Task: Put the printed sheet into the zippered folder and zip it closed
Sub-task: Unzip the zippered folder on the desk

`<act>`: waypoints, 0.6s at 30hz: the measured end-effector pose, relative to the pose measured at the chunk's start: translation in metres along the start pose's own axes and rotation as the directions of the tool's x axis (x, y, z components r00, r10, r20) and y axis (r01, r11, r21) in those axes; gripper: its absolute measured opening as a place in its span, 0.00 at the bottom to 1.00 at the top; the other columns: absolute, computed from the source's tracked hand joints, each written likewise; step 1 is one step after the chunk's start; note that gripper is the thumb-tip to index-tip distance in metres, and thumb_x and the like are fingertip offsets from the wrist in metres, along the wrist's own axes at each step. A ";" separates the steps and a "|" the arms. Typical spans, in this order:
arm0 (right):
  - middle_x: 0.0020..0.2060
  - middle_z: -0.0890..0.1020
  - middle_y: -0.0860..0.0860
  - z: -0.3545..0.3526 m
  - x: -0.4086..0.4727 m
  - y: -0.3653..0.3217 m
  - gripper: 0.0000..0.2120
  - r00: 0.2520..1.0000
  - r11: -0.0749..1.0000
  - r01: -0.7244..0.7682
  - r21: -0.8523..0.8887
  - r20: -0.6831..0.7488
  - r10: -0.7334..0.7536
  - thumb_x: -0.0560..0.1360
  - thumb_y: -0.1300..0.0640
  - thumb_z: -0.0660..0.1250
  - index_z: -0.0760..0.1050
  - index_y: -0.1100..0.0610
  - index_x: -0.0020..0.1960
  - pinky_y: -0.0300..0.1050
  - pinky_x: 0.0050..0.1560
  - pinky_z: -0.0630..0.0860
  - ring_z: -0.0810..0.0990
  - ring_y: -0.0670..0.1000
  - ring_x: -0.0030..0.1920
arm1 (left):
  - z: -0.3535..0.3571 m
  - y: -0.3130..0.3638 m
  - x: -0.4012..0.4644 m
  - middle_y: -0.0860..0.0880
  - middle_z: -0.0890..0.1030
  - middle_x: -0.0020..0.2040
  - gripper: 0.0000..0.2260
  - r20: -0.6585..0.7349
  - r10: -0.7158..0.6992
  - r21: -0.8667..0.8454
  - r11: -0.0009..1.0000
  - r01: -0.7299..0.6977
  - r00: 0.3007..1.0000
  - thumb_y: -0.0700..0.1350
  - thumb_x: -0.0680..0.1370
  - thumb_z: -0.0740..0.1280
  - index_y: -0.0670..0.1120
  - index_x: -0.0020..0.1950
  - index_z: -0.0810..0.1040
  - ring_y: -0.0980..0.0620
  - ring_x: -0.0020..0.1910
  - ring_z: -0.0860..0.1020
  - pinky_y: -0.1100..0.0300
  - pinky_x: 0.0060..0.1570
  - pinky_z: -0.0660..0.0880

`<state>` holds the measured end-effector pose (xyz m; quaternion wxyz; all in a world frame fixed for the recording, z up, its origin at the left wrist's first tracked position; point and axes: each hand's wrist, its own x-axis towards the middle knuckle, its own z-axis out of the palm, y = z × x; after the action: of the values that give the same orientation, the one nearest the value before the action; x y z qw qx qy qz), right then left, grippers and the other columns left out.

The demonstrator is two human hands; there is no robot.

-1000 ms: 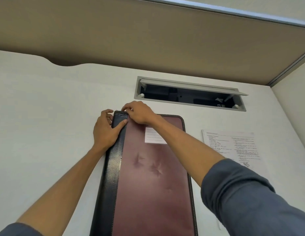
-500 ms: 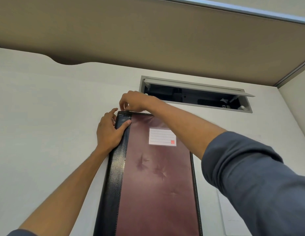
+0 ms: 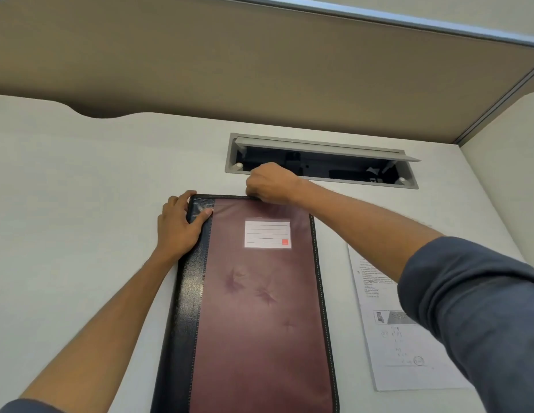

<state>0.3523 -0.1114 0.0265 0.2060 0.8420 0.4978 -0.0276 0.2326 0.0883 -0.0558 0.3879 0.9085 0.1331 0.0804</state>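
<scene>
A maroon zippered folder with a black spine and a white label lies lengthwise on the white desk. My left hand holds its far left corner, thumb on the black spine. My right hand is curled at the folder's far edge, pinching what seems to be the zipper pull; the pull itself is hidden under the fingers. The printed sheet lies flat on the desk to the right of the folder, partly covered by my right sleeve.
A grey cable hatch with its lid raised is set into the white desk just beyond the folder. A tan partition wall stands behind, and another panel closes the right side.
My right hand has travelled rightward along the folder's far edge, from the left corner to about the middle. My left hand keeps its hold on the corner.
</scene>
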 end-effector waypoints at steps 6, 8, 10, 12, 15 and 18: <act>0.37 0.82 0.54 0.024 -0.053 0.031 0.11 0.995 0.996 -0.092 0.017 0.040 0.091 0.75 0.64 0.59 0.80 0.57 0.41 0.45 0.33 0.70 0.80 0.57 0.40 | -0.002 0.002 0.000 0.47 0.73 0.51 0.24 0.018 -0.009 -0.006 1.000 0.009 1.000 0.58 0.75 0.68 0.50 0.68 0.71 0.43 0.56 0.72 0.44 0.59 0.69; 0.39 0.82 0.53 0.034 -0.069 0.035 0.13 0.990 0.988 -0.142 0.064 0.023 0.141 0.77 0.61 0.58 0.80 0.56 0.42 0.45 0.35 0.72 0.80 0.56 0.40 | 0.000 0.004 0.000 0.46 0.74 0.53 0.24 0.023 -0.017 0.041 0.999 0.016 1.000 0.58 0.75 0.68 0.51 0.68 0.71 0.43 0.57 0.72 0.46 0.59 0.67; 0.40 0.83 0.51 0.041 -0.077 0.032 0.13 0.985 0.981 -0.170 0.094 0.011 0.169 0.78 0.61 0.58 0.81 0.55 0.45 0.45 0.36 0.74 0.80 0.55 0.40 | 0.003 0.008 -0.001 0.44 0.74 0.55 0.23 0.024 -0.028 0.089 0.996 0.026 0.999 0.58 0.76 0.67 0.52 0.68 0.71 0.43 0.59 0.71 0.46 0.59 0.65; 0.44 0.83 0.51 0.044 -0.079 0.030 0.13 0.982 0.974 -0.189 0.128 -0.001 0.191 0.79 0.59 0.58 0.82 0.54 0.49 0.46 0.38 0.76 0.81 0.54 0.42 | 0.006 0.012 -0.003 0.43 0.73 0.58 0.22 0.019 -0.015 0.157 0.988 0.012 1.000 0.58 0.77 0.64 0.51 0.69 0.70 0.41 0.61 0.70 0.45 0.59 0.64; 0.48 0.83 0.50 0.043 -0.075 0.029 0.12 0.979 0.960 -0.195 0.201 -0.024 0.204 0.81 0.56 0.59 0.82 0.53 0.53 0.47 0.40 0.77 0.81 0.55 0.45 | 0.007 0.022 -0.006 0.42 0.69 0.63 0.24 0.012 0.025 0.294 0.955 -0.027 1.000 0.58 0.76 0.57 0.47 0.68 0.70 0.41 0.64 0.65 0.45 0.62 0.61; 0.48 0.83 0.50 0.039 -0.068 0.029 0.11 0.985 0.962 -0.163 0.221 -0.014 0.170 0.80 0.57 0.60 0.82 0.52 0.52 0.45 0.37 0.71 0.81 0.56 0.46 | 0.016 0.044 -0.003 0.43 0.68 0.66 0.22 0.062 0.156 0.382 0.909 -0.168 0.986 0.54 0.74 0.54 0.46 0.63 0.74 0.42 0.69 0.61 0.45 0.65 0.55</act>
<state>0.3491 -0.1950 0.0171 0.1053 0.8988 0.4225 -0.0510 0.2412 0.0473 -0.0349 0.1956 0.9760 0.0648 0.0708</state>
